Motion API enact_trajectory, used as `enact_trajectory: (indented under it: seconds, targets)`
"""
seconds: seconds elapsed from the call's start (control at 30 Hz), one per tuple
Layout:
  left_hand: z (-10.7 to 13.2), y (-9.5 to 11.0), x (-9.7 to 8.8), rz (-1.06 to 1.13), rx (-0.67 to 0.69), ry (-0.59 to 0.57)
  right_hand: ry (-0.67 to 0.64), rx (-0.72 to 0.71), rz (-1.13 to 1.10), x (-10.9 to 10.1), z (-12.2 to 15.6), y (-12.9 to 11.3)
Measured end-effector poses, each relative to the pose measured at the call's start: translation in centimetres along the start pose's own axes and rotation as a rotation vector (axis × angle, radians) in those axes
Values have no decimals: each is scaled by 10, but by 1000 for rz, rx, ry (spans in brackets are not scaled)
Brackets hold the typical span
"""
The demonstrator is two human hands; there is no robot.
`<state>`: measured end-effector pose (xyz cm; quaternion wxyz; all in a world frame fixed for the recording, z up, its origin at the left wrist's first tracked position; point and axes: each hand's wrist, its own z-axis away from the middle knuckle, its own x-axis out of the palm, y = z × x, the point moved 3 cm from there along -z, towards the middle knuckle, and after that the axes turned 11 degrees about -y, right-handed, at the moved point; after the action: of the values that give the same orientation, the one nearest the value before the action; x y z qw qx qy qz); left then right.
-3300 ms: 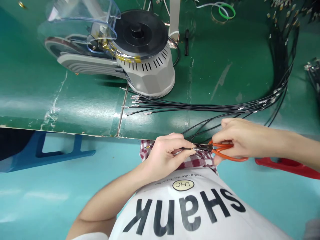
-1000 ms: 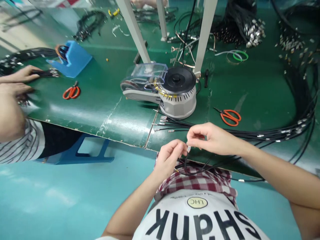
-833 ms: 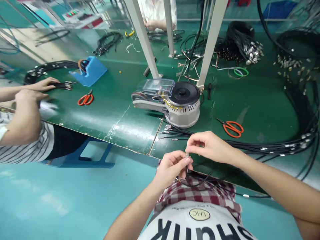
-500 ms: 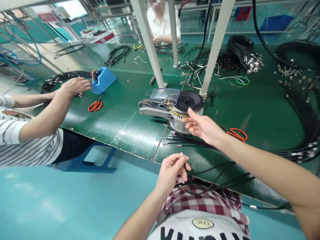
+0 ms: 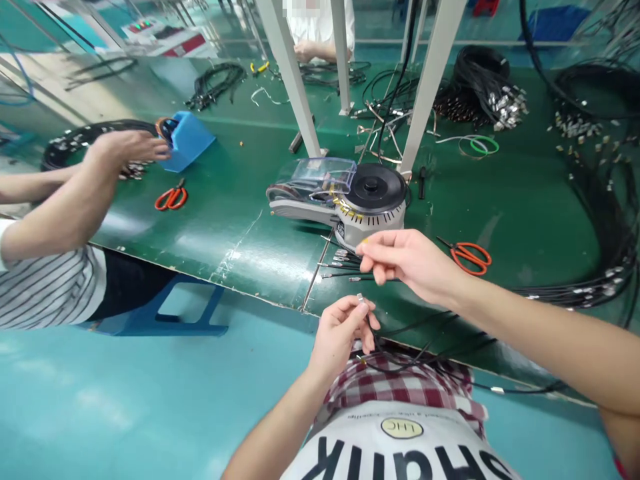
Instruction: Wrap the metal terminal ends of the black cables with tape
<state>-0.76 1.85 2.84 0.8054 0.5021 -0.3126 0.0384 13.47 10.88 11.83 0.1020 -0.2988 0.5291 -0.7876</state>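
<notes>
My left hand (image 5: 343, 333) pinches a black cable near its end, and the cable's small silver connector (image 5: 360, 298) sticks up past the thumb. Slightly above and to the right, my right hand (image 5: 400, 257) is closed, thumb against forefinger, on a small yellow piece of tape (image 5: 365, 241). Behind that hand stands a round grey tape dispenser (image 5: 370, 217) with a black disc on top and yellow tape pieces at its rim. Several black cables with metal ends (image 5: 345, 257) lie on the table by its base, partly hidden by my right hand.
Orange-handled scissors (image 5: 471, 259) lie right of my right hand. Bundled black cables (image 5: 610, 220) fill the table's right side. White posts (image 5: 433, 87) rise behind the dispenser. At left a co-worker's hand (image 5: 133, 147) is near a blue tape holder (image 5: 187, 141) and more scissors (image 5: 171, 198).
My right hand has come away from the dispenser's rim toward my left hand, with yellow tape now at its fingertips. My left hand still holds the cable. The view has shifted slightly.
</notes>
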Motion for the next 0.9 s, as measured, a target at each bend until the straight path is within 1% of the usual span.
enact_trajectory:
  seconds: [0.07, 0.1, 0.17, 0.23, 0.33, 0.53, 0.63, 0.7, 0.8, 0.9]
  targets:
    - [0, 0, 1, 0, 11, -6, -137, 63, 188, 3, 19, 13]
    - [0, 0, 1, -3, 17, -6, -161, 105, 279, 0, 29, 21]
    - [0, -2, 1, -22, 24, -4, -131, 174, 463, -9, 45, 37]
    - [-1, -4, 2, -55, 19, 0, -95, 216, 650, -19, 56, 47]
    - [-4, -8, 6, -116, -9, 6, -117, 264, 826, -27, 64, 52]
    - [-11, -13, 19, -285, -82, 42, -150, 297, 1027, -27, 66, 47]
    - [-12, -14, 23, -352, -68, 57, -160, 254, 1096, -27, 66, 49]
    - [-13, -14, 24, -389, -56, 45, -160, 218, 1130, -28, 67, 51]
    - [-13, -16, 24, -390, -63, 10, -137, 212, 1119, -31, 67, 55]
    - [-13, -18, 24, -351, -85, 17, -109, 268, 1001, -36, 68, 62]
